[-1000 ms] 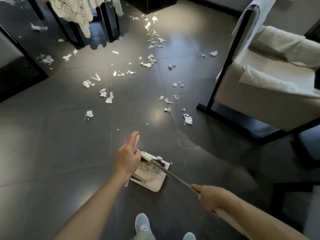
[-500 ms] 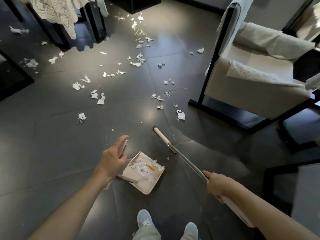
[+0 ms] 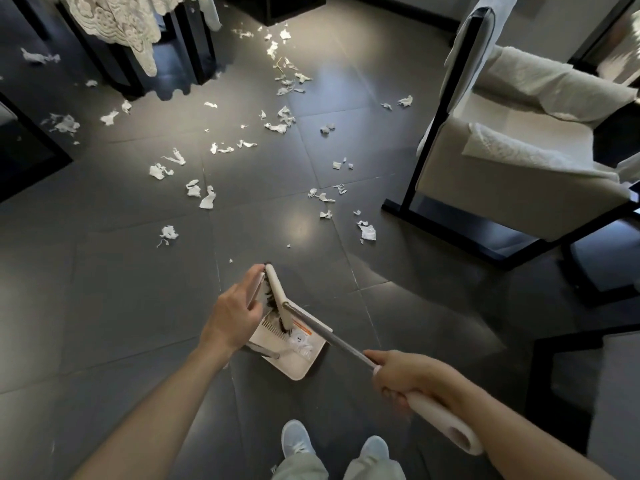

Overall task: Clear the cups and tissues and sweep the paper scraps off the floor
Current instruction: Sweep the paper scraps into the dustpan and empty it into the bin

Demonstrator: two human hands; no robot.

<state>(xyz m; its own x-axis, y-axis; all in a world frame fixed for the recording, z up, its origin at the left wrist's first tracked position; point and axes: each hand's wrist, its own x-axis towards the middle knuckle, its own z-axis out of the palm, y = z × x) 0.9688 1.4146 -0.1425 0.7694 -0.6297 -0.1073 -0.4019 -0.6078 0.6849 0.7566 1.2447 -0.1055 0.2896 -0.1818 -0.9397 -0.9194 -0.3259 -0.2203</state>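
Observation:
My left hand (image 3: 235, 306) grips the upright handle of a white dustpan (image 3: 294, 358) that stands on the dark tiled floor just ahead of my feet. A few white paper scraps (image 3: 302, 342) lie inside the pan. My right hand (image 3: 412, 377) grips the grey and white handle of a broom. The broom head (image 3: 275, 292) rests over the pan's mouth, next to my left hand, with its dark bristles against the pan's comb. Many torn white paper scraps (image 3: 207, 200) lie scattered over the floor beyond. No cups are in view.
A cream armchair (image 3: 512, 174) on a black frame stands at the right. At the top left stands a black table leg (image 3: 194, 46), with a lace cloth (image 3: 121, 19) hanging over it. Dark furniture edges sit at the far left and lower right. My shoes (image 3: 298, 441) are at the bottom.
The broom head, out on the floor ahead of the pan half a second ago, has been drawn back onto the pan's mouth beside my left hand. The view shifted slightly.

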